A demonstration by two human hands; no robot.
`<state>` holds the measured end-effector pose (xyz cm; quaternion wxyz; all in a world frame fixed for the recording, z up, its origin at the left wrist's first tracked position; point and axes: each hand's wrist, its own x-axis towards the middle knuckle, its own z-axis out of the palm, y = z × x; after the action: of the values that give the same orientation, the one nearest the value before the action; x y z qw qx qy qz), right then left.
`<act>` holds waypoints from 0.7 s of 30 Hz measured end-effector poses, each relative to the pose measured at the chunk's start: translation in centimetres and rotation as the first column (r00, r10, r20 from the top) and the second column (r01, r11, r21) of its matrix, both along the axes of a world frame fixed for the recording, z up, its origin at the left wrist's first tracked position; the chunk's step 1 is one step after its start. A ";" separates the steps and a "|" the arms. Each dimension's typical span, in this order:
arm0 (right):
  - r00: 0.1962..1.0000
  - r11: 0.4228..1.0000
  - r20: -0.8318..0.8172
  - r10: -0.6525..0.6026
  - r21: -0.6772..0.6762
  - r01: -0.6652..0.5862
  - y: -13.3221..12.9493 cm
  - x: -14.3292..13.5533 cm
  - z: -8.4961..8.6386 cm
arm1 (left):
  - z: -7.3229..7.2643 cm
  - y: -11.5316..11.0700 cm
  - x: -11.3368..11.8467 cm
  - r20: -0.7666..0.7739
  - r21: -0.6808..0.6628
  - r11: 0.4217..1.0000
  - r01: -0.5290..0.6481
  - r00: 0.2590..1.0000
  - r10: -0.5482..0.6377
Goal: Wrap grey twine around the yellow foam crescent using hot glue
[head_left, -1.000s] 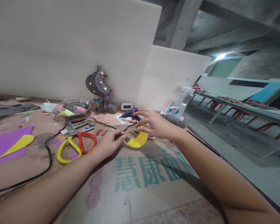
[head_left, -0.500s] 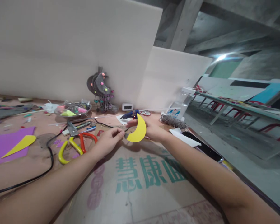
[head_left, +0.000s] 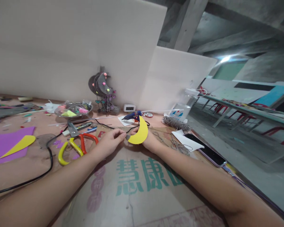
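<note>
Low over the cardboard, a flat yellow crescent moon cutout (head_left: 140, 134) is held up, a small grey bit showing at its lower left tip. My left hand (head_left: 115, 138) is closed, thumb and forefinger pinching it at that tip. Directly behind the cutout is my right hand (head_left: 149, 140); the cutout covers most of its fingers, and a fingertip or two show near the inner curve. I cannot make out whether this hand grips anything. A blue glue gun (head_left: 132, 116) rests on a white paper just beyond both hands.
Left of my arm lie red-and-yellow-handled pliers (head_left: 82, 143), purple sheets (head_left: 8, 142) and a black cable (head_left: 50, 160). Behind stand a bowl of pompoms (head_left: 73, 110) and a grey moon ornament (head_left: 103, 85). Grey yarn (head_left: 176, 123) and a phone (head_left: 208, 151) lie right.
My right hand has drawn in closer behind the crescent, its forearm dropping lower and uncovering loose grey string beside the phone. My left hand and the crescent have stayed nearly still.
</note>
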<state>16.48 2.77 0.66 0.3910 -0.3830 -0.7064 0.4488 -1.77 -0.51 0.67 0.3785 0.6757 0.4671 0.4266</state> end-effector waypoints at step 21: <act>0.964 0.990 -0.237 -0.119 -0.102 0.097 -0.2 0.3 0.7 | -0.9 0.9 -0.1 0.263 -0.068 0.994 -0.091 0.959 0.105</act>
<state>16.74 2.55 1.36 0.4806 -0.3806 -0.6106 0.5014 -1.84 0.39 -0.26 0.4348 0.5775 0.4564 0.5188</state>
